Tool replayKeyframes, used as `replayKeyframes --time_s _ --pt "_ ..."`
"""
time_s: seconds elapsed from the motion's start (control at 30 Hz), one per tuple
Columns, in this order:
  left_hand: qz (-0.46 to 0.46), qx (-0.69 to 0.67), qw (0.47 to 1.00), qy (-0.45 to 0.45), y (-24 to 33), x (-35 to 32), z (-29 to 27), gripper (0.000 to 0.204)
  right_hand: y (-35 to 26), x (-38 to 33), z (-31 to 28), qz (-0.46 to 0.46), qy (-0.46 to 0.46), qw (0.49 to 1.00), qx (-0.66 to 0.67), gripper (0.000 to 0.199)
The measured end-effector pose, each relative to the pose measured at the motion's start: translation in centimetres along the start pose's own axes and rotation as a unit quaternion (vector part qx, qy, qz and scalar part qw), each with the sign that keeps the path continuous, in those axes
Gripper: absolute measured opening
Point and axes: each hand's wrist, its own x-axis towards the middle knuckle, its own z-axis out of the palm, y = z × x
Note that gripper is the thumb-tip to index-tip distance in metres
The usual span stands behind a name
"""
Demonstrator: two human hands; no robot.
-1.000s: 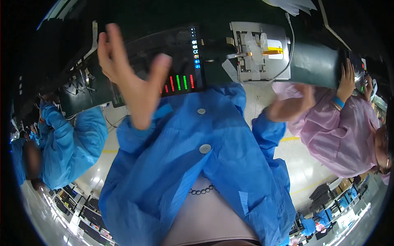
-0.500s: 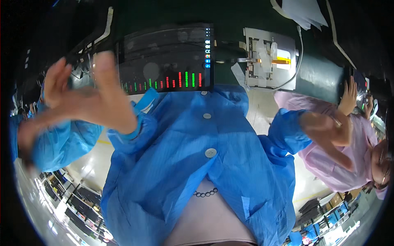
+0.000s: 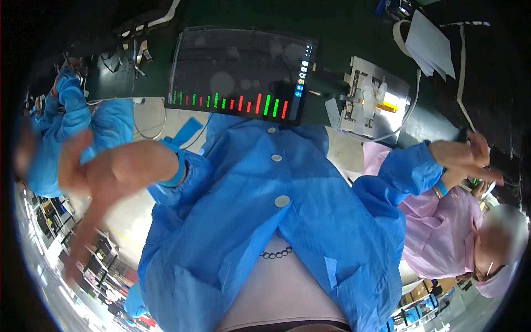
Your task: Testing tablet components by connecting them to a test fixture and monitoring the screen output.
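My left hand [image 3: 113, 169] is raised at the left, away from the table. Its fingers are spread and smeared by motion, and it holds nothing. A blue wrist strap [image 3: 176, 169] with a cord circles that wrist. On the right, my right hand [image 3: 462, 156] reaches outward with its fingers apart, overlapping the co-worker's arm in the picture; whether they touch I cannot tell. Before me lies a dark flat screen [image 3: 238, 69] showing red and green bars. Beside it, a metal fixture plate [image 3: 394, 88] carries a board, clear tape and a yellow-orange flex cable [image 3: 386, 107].
A white cable [image 3: 412, 108] curves round the fixture. Further back are a tape roll [image 3: 399, 39] and white paper sheets [image 3: 431, 44]. A person in pink [image 3: 442, 232] sits close on the right, another in blue [image 3: 47, 166] on the left.
My left hand has swung lower and outward, its fingers now pointing down. My right hand has moved up and further right. The view has shifted, so the screen and fixture appear moved right.
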Motion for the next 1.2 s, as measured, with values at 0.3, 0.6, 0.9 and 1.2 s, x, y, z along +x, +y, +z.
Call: replayKeyframes --time_s 0.3,0.6,0.9,1.2 --pt "0.062 -0.048 0.997 0.003 5.3 -4.1 2.3 0.111 2.0 -3.5 3.6 0.225 -0.048 0.968 0.098 0.064" --pt "-0.214 -0.265 0.94 -0.034 9.7 -4.9 6.1 0.078 0.8 -4.1 3.2 0.167 -0.109 0.977 0.079 0.072" --pt "0.049 -0.11 0.978 -0.173 8.3 -5.5 6.5 0.063 2.6 -4.0 3.0 0.069 -0.115 0.983 0.127 0.095" --pt "-0.054 -0.148 0.983 -0.091 5.2 -4.0 6.9 0.088 1.4 -3.8 3.1 0.115 -0.071 0.984 0.117 0.096"
